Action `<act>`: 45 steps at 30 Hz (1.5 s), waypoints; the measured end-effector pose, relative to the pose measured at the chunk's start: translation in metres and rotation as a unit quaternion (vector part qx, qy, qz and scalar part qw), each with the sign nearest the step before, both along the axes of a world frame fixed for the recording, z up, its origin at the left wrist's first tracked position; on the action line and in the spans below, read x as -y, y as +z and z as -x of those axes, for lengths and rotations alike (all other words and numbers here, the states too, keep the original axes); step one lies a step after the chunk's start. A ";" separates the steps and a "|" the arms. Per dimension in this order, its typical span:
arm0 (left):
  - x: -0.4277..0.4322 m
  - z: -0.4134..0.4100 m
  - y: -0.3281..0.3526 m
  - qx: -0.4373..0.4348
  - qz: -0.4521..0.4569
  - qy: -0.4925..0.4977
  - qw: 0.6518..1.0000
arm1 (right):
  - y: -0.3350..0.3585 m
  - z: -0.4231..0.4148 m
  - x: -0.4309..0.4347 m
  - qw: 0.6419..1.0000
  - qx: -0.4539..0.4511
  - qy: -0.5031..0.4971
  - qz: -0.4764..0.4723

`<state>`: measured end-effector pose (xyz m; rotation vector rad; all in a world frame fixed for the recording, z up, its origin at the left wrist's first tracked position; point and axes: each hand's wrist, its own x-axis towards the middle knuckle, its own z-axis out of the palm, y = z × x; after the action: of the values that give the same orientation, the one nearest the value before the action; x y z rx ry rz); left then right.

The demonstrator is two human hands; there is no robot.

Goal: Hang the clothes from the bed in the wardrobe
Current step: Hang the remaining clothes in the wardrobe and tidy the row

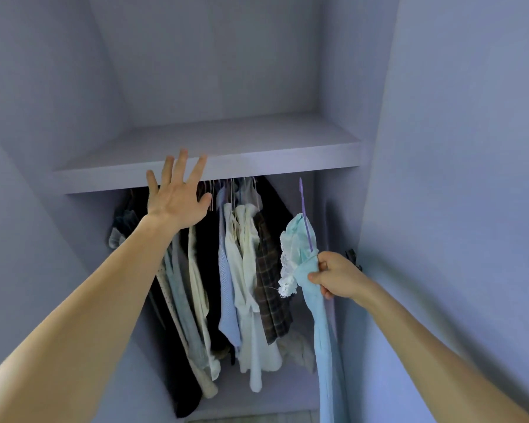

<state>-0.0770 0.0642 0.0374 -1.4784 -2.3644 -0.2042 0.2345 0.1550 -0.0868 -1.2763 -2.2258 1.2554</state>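
One light blue garment is pinched between the thumb and curled fingers of the right hand, at the right of the wardrobe opening. The cloth is draped on a purple hanger, whose hook is raised just below the shelf, and a white lace trim is seen at the garment's left edge. Left of it, a row of hung clothes is crowded under the shelf, with a plaid piece nearest the blue one. Farther left, the left hand is held up with fingers spread and nothing gripped; whether its fingertips touch the shelf's front edge cannot be told.
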 end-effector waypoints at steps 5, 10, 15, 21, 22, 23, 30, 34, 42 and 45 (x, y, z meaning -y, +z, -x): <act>-0.035 0.022 -0.001 0.015 0.016 0.013 1.000 | -0.006 0.034 -0.044 1.000 0.010 -0.002 -0.021; -0.049 0.047 -0.033 0.009 0.006 0.013 1.000 | -0.014 0.062 -0.080 0.999 0.020 0.005 -0.042; -0.062 0.054 -0.039 -0.093 -0.117 -0.021 0.989 | -0.012 0.087 -0.115 0.996 0.011 0.008 -0.090; -0.099 0.067 -0.027 -0.052 -0.090 -0.011 0.994 | -0.012 0.125 -0.147 0.993 -0.028 -0.036 -0.108; -0.104 0.071 -0.030 -0.047 -0.098 -0.002 0.994 | -0.013 0.132 -0.153 0.992 -0.023 -0.037 -0.115; -0.107 0.073 -0.033 -0.051 -0.108 0.002 0.993 | -0.013 0.137 -0.159 0.992 -0.014 -0.036 -0.123; -0.116 0.075 -0.035 -0.066 -0.124 -0.009 0.990 | -0.022 0.162 -0.187 0.990 0.041 -0.029 -0.132; -0.114 0.076 -0.035 -0.069 -0.123 -0.005 0.990 | -0.039 0.172 -0.176 0.987 0.076 -0.002 -0.139; -0.113 0.078 -0.038 -0.069 -0.130 -0.008 0.989 | -0.082 0.149 -0.148 0.985 0.101 -0.031 -0.137; -0.115 0.078 -0.037 -0.071 -0.129 -0.004 0.989 | -0.069 0.150 -0.143 0.984 0.026 -0.053 -0.167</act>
<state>-0.1553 0.1791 0.0007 -1.3341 -2.1281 -0.3793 0.0846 0.2979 -0.1559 -1.2833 -2.2499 0.7775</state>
